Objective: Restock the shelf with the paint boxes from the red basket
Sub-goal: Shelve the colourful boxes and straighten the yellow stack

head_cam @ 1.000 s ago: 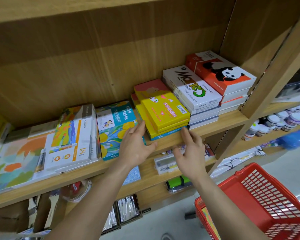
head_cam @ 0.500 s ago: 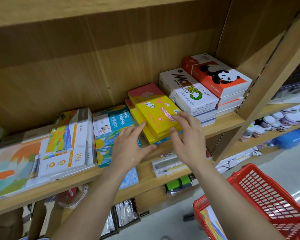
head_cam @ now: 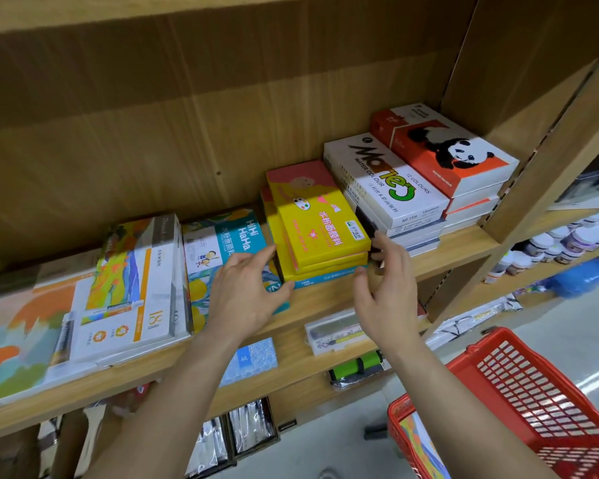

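A stack of yellow paint boxes (head_cam: pixel 317 223) lies on the wooden shelf (head_cam: pixel 325 299), resting on a teal box. My left hand (head_cam: pixel 248 295) is at the stack's left front corner, fingers spread and touching its side. My right hand (head_cam: pixel 386 288) is at the stack's right front corner, fingers apart, thumb near the teal box's edge. Neither hand holds a box. The red basket (head_cam: pixel 519 392) stands on the floor at the lower right, with a colourful box (head_cam: pixel 421 444) showing inside it.
White Marie's watercolour boxes (head_cam: pixel 386 183) and red panda boxes (head_cam: pixel 446 150) are stacked right of the yellow stack. A teal HiHi HaHa box (head_cam: pixel 222 243) and white paint sets (head_cam: pixel 135 281) lie to the left. A shelf upright (head_cam: pixel 533 188) stands at the right. Lower shelves hold small items.
My right hand moved from on top of the yellow stack to its right front corner. My left hand shifted up against the stack's left side.
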{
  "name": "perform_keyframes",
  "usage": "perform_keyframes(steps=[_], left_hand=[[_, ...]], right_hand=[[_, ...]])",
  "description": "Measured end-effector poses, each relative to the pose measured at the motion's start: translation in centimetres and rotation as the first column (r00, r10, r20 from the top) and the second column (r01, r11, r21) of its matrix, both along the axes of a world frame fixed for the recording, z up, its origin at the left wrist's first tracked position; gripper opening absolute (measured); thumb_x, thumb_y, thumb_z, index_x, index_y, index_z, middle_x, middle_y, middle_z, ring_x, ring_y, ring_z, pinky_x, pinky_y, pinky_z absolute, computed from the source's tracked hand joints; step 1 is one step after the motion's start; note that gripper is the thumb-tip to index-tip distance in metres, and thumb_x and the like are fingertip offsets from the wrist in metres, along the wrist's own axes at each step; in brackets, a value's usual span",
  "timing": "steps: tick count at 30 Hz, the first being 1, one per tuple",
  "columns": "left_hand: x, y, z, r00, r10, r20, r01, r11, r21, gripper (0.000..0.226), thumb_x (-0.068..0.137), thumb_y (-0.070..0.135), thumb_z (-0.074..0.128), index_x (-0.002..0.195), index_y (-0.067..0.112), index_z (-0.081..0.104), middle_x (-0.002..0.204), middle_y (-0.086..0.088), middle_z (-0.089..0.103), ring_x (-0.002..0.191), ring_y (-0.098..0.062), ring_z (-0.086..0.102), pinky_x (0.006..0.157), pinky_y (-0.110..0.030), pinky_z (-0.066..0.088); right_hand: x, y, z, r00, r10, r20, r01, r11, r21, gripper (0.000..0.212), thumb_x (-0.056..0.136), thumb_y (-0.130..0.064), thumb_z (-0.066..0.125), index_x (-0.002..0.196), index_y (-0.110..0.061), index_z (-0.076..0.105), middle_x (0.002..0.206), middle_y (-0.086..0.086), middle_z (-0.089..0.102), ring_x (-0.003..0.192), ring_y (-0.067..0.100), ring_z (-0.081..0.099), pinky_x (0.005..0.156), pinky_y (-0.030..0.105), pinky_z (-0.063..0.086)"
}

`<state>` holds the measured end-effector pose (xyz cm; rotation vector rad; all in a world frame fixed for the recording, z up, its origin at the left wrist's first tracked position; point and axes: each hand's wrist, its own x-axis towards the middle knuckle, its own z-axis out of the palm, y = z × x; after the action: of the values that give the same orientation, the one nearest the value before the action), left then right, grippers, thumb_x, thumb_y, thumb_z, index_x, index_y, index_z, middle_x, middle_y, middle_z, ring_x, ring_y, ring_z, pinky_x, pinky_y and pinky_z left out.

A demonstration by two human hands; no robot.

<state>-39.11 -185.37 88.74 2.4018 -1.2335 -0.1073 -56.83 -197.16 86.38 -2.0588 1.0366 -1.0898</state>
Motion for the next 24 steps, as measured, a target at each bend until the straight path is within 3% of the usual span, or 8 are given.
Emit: perform_keyframes(steps=[3,5,10,15,17,19,21,24], left_hand=[[-0.3,0.1,0.1,1.000,0.007,0.021,-0.007,1.000,0.008,0.068,0.088,0.054,0.062,0.149,0.031,0.042,0.130,-0.004,0.060,0.126,-0.022,0.048,0.098,-0.039,0.042],[-0.6,0.0,0.1,1.000,0.009,0.029,-0.009,1.000,0.005,0.069,0.089,0.052,0.062,0.150,0.028,0.041,0.130,-0.004,0.059,0.127,-0.022,0.047,0.101,-0.040,0.042],[-0.8,-0.5,-0.7,0.995,0.020,-0.099,-0.019,1.000,0.015,0.082,0.078,0.058,0.065,0.151,0.030,0.041,0.131,-0.005,0.052,0.125,-0.023,0.049,0.104,-0.042,0.045],[-3.2,0.9,-1.3,0.993,0.009,-0.120,-0.009,1.000,0.001,0.085,0.074,0.063,0.067,0.150,0.034,0.041,0.130,-0.002,0.048,0.125,-0.025,0.044,0.109,-0.036,0.038],[-4.9,2.3,-1.4,0.996,-0.018,-0.085,0.019,1.000,0.009,0.084,0.077,0.060,0.069,0.152,0.034,0.039,0.136,-0.001,0.045,0.128,-0.024,0.039,0.108,-0.032,0.032],[-6.4,3.7,-1.7,0.996,-0.050,-0.073,0.051,0.999,0.002,0.083,0.078,0.059,0.069,0.151,0.033,0.039,0.138,0.001,0.045,0.129,-0.023,0.038,0.109,-0.031,0.031],[-6.9,4.6,-1.8,0.994,-0.072,-0.078,0.070,0.997,-0.021,0.079,0.077,0.061,0.068,0.148,0.035,0.045,0.137,0.002,0.049,0.129,-0.022,0.042,0.107,-0.030,0.032],[-6.5,4.9,-1.2,0.981,-0.114,-0.157,0.107,0.993,-0.052,0.074,0.075,0.060,0.066,0.144,0.039,0.049,0.137,0.004,0.054,0.129,-0.015,0.048,0.106,-0.028,0.036]], right_hand=[[-0.2,0.5,0.3,0.995,-0.033,-0.094,0.046,0.990,0.131,0.070,0.095,-0.015,0.056,0.159,-0.011,0.028,0.126,0.009,0.064,0.117,0.029,0.055,0.098,0.046,0.047],[-0.2,0.7,0.1,0.978,-0.040,-0.206,0.064,0.992,0.107,0.083,0.092,-0.017,0.059,0.162,-0.008,0.015,0.128,0.016,0.065,0.117,0.039,0.053,0.098,0.049,0.043],[0.6,0.8,-0.7,0.970,0.017,-0.241,0.045,0.968,0.248,0.107,0.076,-0.044,0.052,0.162,-0.019,-0.006,0.137,0.014,0.052,0.126,0.038,0.040,0.108,0.048,0.030],[-1.8,2.5,-0.7,0.993,0.067,-0.096,-0.033,0.945,0.326,0.103,0.076,-0.040,0.059,0.163,-0.019,0.008,0.139,0.005,0.047,0.132,0.015,0.029,0.100,0.034,0.035],[-3.4,3.6,-0.6,0.998,0.064,0.023,-0.068,0.939,0.336,0.082,0.079,-0.044,0.062,0.153,-0.038,0.028,0.129,-0.014,0.052,0.125,0.004,0.039,0.095,0.027,0.038],[-4.6,4.5,-0.4,0.988,0.027,0.154,-0.083,0.923,0.375,0.052,0.080,-0.054,0.063,0.128,-0.054,0.044,0.121,-0.023,0.058,0.119,0.002,0.053,0.093,0.027,0.047],[-4.7,4.8,-0.1,0.938,-0.115,0.328,-0.083,0.841,0.534,0.045,0.078,-0.062,0.067,0.116,-0.044,0.052,0.113,-0.018,0.061,0.112,0.013,0.064,0.088,0.040,0.059],[-3.6,4.0,1.4,0.877,-0.338,0.341,-0.054,0.637,0.769,0.056,0.084,-0.052,0.076,0.124,-0.021,0.050,0.109,-0.006,0.064,0.102,0.019,0.071,0.081,0.048,0.064]])
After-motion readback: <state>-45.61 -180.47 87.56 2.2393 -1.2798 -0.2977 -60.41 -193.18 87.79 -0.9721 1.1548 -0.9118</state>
